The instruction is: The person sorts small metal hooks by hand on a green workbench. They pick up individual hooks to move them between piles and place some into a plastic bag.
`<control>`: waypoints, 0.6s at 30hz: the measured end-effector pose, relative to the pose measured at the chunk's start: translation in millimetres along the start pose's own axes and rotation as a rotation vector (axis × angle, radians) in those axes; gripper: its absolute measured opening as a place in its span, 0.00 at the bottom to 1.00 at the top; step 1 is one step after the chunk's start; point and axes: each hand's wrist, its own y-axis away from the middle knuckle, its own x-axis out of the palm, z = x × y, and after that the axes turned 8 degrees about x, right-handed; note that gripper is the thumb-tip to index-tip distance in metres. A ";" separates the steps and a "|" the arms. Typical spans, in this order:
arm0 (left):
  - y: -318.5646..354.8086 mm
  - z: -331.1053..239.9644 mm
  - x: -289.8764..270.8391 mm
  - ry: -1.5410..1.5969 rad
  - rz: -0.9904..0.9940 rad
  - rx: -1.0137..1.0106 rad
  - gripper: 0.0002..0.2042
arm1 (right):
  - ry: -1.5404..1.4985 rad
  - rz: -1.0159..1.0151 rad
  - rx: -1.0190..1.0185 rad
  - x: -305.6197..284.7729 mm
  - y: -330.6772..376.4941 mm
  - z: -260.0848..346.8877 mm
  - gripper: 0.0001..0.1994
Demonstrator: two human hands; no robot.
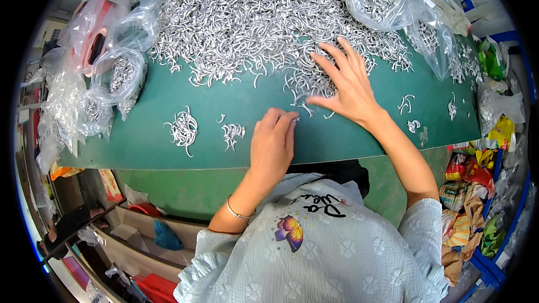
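A large heap of small curved silver pieces (241, 17) covers the far part of the green table. My right hand (349, 87) is open with fingers spread, its fingertips over the heap's near edge. Left of it, my left hand (273, 134) is closed near the table's front edge, with a silver bit showing at its pinched fingertips. Beside my left hand lies a small cluster of curved pieces (232, 136), and farther left a bigger loose cluster (183, 129). A few stray pieces (405, 104) lie right of my right hand.
Clear plastic bags (120, 78) partly filled with silver pieces crowd the table's left side. More such bags (382, 3) rest at the far right. The green tabletop (331, 140) ends just in front of me. Colourful packages (469, 174) are piled off its right end.
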 end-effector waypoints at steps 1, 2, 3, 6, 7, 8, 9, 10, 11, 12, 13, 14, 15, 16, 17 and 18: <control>-0.1 0.3 1.1 0.001 0.004 0.005 0.09 | 0.031 -0.045 0.000 7.3 -3.6 -4.4 0.36; -0.3 0.4 2.2 0.003 0.009 0.011 0.08 | 0.062 -0.091 0.000 15.9 -8.4 -10.9 0.34; 0.1 0.9 2.2 0.003 0.004 0.021 0.08 | 0.089 -0.134 -0.002 20.6 -14.9 -11.0 0.32; 1.2 1.3 1.6 0.004 -0.006 0.037 0.08 | 0.093 -0.205 -0.017 20.7 -28.1 -11.9 0.24; 2.0 1.0 0.8 0.005 -0.008 0.033 0.08 | 0.081 -0.212 -0.021 20.8 -30.4 -11.0 0.24; 2.8 0.8 0.1 0.005 -0.009 0.029 0.08 | 0.068 -0.254 -0.025 21.1 -31.6 -7.4 0.18; 3.4 1.1 -0.4 0.008 -0.011 0.030 0.08 | 0.042 -0.236 -0.007 19.9 -30.3 -4.8 0.16; 3.9 1.4 -1.0 0.011 -0.013 0.032 0.08 | 0.016 -0.218 0.012 18.5 -28.0 -1.7 0.14; 4.3 1.7 -1.5 0.014 -0.015 0.033 0.08 | -0.010 -0.201 0.031 17.3 -25.4 1.4 0.12; 4.6 1.9 -2.0 0.016 -0.010 0.031 0.08 | -0.043 -0.178 -0.015 16.8 -21.2 4.3 0.11; 4.4 2.0 -2.5 0.017 -0.004 0.029 0.08 | -0.075 -0.156 -0.060 16.2 -16.3 7.0 0.09; 4.4 1.9 -3.1 0.019 0.001 0.027 0.08 | -0.107 -0.134 -0.106 15.2 -11.8 9.3 0.08; 4.4 1.8 -3.3 0.019 -0.014 0.027 0.08 | -0.165 -0.110 -0.105 12.3 -8.0 10.1 0.08; 4.4 2.0 -3.9 0.019 -0.028 0.027 0.09 | -0.222 -0.086 -0.103 8.1 -4.3 9.9 0.08; 4.6 2.3 -4.4 0.020 -0.043 0.027 0.09 | -0.278 -0.062 -0.102 2.9 -0.5 9.2 0.08; 5.8 2.5 -4.4 0.027 -0.048 0.022 0.09 | -0.312 -0.029 -0.132 -4.8 3.4 8.2 0.07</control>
